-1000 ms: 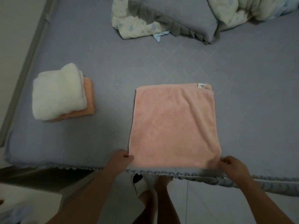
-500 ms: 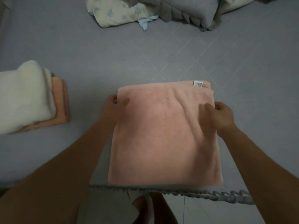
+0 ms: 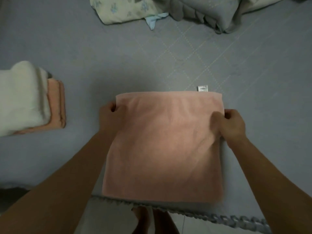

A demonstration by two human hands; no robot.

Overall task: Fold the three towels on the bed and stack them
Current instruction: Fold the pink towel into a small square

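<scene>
Pink towel (image 3: pixel 165 146) lies flat at the bed's (image 3: pixel 101 65) near edge, between the hands: left hand (image 3: pixel 108 114) and right hand (image 3: pixel 233 124) pinch opposite side edges near the far end. Folded stack (image 3: pixel 28 98) sits well off to the left (left hand nearer), so the finished towel likely travels leftward.

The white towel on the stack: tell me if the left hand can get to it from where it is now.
Probably yes. The left hand grips the pink towel by its left edge, and only bare sheet lies between it and the white towel, but it must let go first.
</scene>
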